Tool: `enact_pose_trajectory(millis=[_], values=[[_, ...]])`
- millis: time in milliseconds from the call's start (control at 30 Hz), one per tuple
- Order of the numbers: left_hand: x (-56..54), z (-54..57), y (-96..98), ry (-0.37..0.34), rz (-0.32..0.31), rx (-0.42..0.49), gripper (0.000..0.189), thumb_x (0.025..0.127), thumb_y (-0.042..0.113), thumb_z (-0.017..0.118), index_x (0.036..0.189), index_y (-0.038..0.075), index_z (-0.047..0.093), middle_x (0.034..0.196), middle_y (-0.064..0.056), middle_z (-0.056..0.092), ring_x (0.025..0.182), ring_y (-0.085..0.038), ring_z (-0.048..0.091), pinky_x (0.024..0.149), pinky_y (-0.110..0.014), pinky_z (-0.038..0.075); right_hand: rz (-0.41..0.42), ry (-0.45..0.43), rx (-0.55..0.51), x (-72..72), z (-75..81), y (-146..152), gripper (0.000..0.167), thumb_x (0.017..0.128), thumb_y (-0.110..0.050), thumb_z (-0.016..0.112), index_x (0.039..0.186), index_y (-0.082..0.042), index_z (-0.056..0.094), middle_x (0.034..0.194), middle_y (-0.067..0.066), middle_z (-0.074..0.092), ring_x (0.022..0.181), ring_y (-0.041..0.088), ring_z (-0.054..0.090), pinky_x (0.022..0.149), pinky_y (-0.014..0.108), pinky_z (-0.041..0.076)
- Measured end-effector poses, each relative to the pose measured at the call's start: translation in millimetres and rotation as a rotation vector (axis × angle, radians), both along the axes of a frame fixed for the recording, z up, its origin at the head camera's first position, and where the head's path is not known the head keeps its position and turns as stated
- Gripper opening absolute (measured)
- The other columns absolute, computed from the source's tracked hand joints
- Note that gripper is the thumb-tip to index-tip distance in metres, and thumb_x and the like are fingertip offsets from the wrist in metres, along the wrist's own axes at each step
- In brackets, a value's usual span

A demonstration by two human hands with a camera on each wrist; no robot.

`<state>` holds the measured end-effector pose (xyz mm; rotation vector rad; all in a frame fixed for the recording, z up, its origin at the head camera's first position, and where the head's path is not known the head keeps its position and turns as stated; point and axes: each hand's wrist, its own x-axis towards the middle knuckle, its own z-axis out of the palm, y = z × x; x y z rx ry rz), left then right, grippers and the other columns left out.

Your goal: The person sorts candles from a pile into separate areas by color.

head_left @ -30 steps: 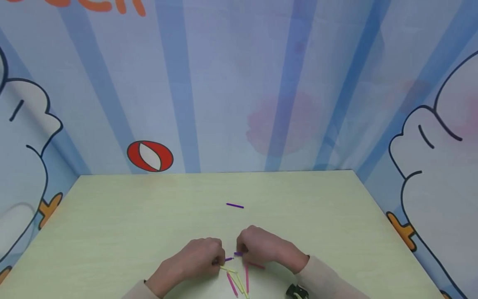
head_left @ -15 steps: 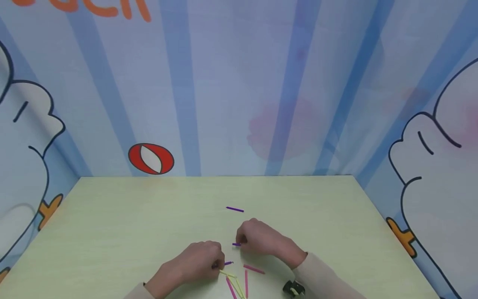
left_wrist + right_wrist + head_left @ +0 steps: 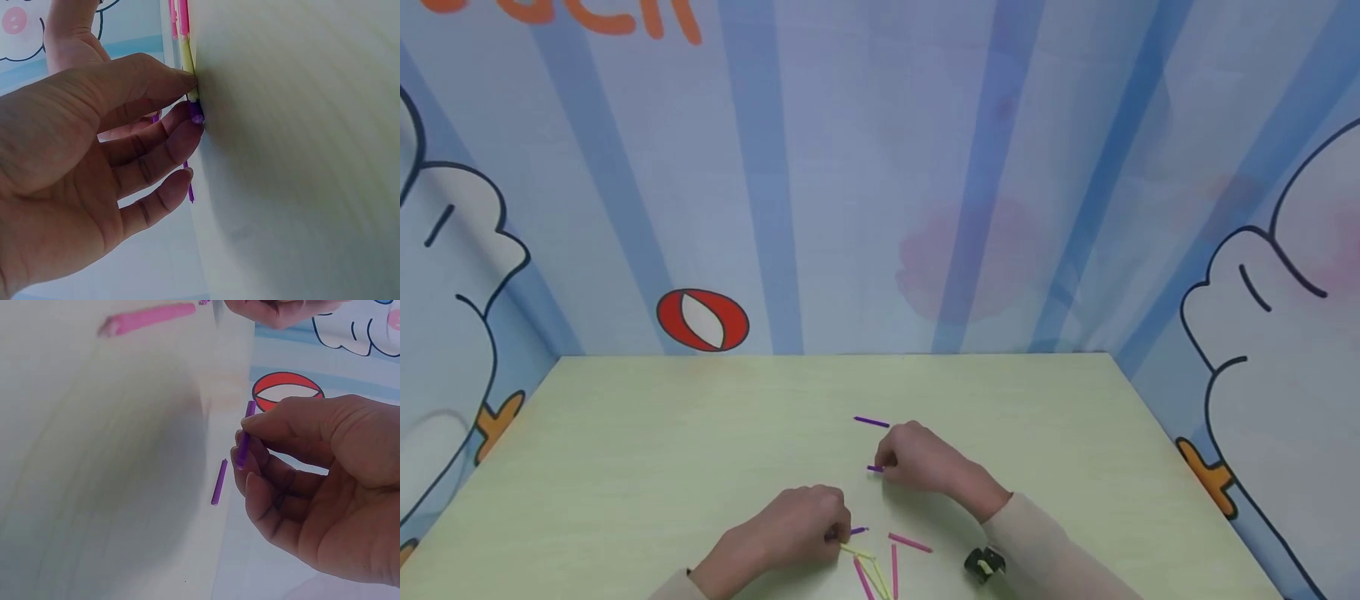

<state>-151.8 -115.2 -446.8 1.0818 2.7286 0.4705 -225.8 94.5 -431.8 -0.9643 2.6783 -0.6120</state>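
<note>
In the head view, we see the left hand (image 3: 805, 525) low over the pale surface (image 3: 662, 442), its fingers curled round the near purple stick (image 3: 859, 530), one end of which pokes out past them. Just beside that hand, we find a few yellow sticks (image 3: 857, 552) and pink sticks (image 3: 910, 542), some of them meeting at angles; the lower ones run out of the frame. The right hand (image 3: 917, 458) is farther forward, its fingers closed on the second purple stick (image 3: 874, 468), with a short length showing. Just beyond it, the far purple stick (image 3: 871, 422) lies alone on the surface. By the right sleeve (image 3: 1037, 533) there is a small black object (image 3: 984, 565) we cannot identify. A blue striped backdrop (image 3: 865, 167) stands behind the surface.

In the left wrist view, we see thumb and fingers drawn narrow about the near purple stick, close to the surface; its end meets a yellow stick, with pink beyond. The little finger is held apart from the stick.

In the right wrist view, we see the second purple stick pinched between thumb and fingers, tilted, clear of the far purple stick. A blurred pink stick shows at the top, near part of the left hand.
</note>
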Motion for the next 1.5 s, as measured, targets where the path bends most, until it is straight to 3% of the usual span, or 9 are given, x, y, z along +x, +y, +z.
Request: enact_pose_trajectory(millis=[333, 1033, 1233, 1500], values=[[1.2, -0.3, 0.0, 0.006, 0.004, 0.002, 0.014, 0.076, 0.003, 0.073, 0.075, 0.017, 0.072, 0.074, 0.013, 0.049, 0.067, -0.002, 0.043, 0.058, -0.022, 0.041, -0.074, -0.006, -0.019, -13.8, -0.1, -3, 0.010, 0.089, -0.004, 0.072, 0.095, -0.005, 0.079, 0.085, 0.000, 0.071, 0.068, 0.009, 0.054, 0.063, 0.023, 0.047], [0.8, -3.1, -1.7, -0.011, 0.019, -0.007, 0.014, 0.076, 0.004, 0.073, 0.077, 0.018, 0.074, 0.075, 0.013, 0.049, 0.068, -0.002, 0.043, 0.060, -0.024, 0.041, -0.156, 0.030, -0.055, -42.9, -7.3, 1, 0.011, 0.088, 0.000, 0.071, 0.095, -0.003, 0.079, 0.084, 0.003, 0.071, 0.068, 0.012, 0.053, 0.063, 0.027, 0.046], [2.1, -2.0, -2.2, -0.005, 0.022, -0.002, 0.014, 0.076, 0.003, 0.073, 0.076, 0.018, 0.073, 0.074, 0.013, 0.049, 0.069, -0.002, 0.043, 0.060, -0.024, 0.042, -0.155, 0.075, -0.057, -50.3, -10.5, 0, 0.011, 0.087, 0.001, 0.070, 0.095, -0.001, 0.078, 0.088, 0.007, 0.073, 0.072, 0.013, 0.058, 0.068, 0.029, 0.050], [1.4, -0.6, -0.6, -0.020, 0.024, -0.001, 0.013, 0.077, 0.004, 0.074, 0.079, 0.016, 0.076, 0.075, 0.013, 0.051, 0.069, -0.002, 0.044, 0.061, -0.024, 0.043, -0.214, 0.064, -0.023, -58.3, -16.7, 2, 0.013, 0.088, -0.002, 0.070, 0.098, -0.003, 0.078, 0.094, 0.007, 0.072, 0.079, 0.015, 0.062, 0.073, 0.032, 0.053]])
